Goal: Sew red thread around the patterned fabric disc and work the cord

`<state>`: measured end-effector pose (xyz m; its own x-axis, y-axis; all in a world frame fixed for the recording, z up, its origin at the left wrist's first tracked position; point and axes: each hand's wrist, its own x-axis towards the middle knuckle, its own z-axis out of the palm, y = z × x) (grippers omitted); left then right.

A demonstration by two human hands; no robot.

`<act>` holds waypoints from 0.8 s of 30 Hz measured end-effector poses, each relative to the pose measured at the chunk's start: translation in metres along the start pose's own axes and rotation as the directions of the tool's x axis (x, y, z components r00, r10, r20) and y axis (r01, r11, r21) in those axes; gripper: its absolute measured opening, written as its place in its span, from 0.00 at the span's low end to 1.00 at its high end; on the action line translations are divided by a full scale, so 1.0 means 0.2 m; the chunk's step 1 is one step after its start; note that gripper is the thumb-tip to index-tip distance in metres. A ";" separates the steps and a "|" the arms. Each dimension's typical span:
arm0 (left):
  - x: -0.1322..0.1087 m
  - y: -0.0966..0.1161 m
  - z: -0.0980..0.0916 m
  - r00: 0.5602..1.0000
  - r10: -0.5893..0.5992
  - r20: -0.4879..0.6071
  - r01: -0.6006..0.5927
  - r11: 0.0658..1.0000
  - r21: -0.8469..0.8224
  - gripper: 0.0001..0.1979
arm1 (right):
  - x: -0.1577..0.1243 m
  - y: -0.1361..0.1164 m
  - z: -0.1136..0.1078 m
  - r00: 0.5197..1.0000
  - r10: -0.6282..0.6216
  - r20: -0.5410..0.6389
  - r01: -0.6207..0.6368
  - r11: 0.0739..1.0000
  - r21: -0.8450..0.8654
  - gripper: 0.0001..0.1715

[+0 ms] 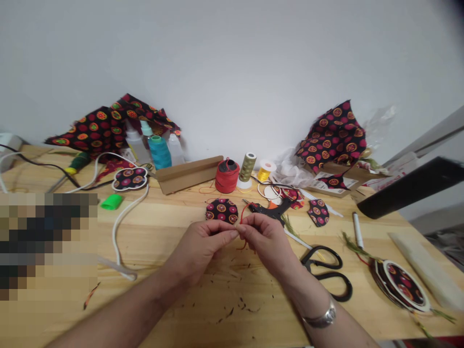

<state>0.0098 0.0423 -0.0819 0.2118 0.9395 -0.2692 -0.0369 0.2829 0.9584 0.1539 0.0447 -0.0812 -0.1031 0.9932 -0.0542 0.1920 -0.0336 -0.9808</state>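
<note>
My left hand [203,249] and my right hand [264,239] meet above the wooden table, and the fingertips of each pinch a thin red thread [242,246]. Its ends trail down below my fingers and up toward a round piece of black patterned fabric [222,211], which lies just beyond my left fingertips. Past my right hand lies a black hot glue gun [270,211]. A silver bracelet [321,315] circles my right wrist.
Black-handled scissors [328,273] and a round fabric ornament [400,285] lie to the right. Thread spools [227,176] stand at the back, near a cardboard strip [188,174], bottles and fabric scraps [333,137]. A white cord [121,232] runs along the left, beside a pixelated patch.
</note>
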 end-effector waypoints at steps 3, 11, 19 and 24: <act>0.00 0.00 0.00 1.000 -0.023 0.020 0.023 0.999 -0.025 0.09 | 0.00 -0.01 0.00 1.000 0.017 0.009 -0.018 0.999 0.028 0.08; 0.00 0.01 0.00 1.000 -0.026 0.002 0.026 1.000 -0.012 0.05 | 0.00 0.00 0.00 1.000 -0.023 0.001 0.023 1.000 0.006 0.07; 0.00 0.01 0.00 0.999 -0.004 -0.037 0.003 1.000 -0.020 0.05 | 0.00 0.00 0.01 1.000 -0.002 -0.004 0.002 1.000 0.030 0.09; 0.00 0.01 0.00 0.999 -0.012 -0.052 0.010 0.999 -0.036 0.05 | 0.00 0.02 0.00 0.998 -0.033 0.047 0.032 0.999 0.024 0.15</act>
<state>0.0089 0.0438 -0.0793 0.1614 0.9447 -0.2854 -0.0703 0.2995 0.9515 0.1544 0.0452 -0.0843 -0.1554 0.9874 -0.0308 0.1653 -0.0047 -0.9862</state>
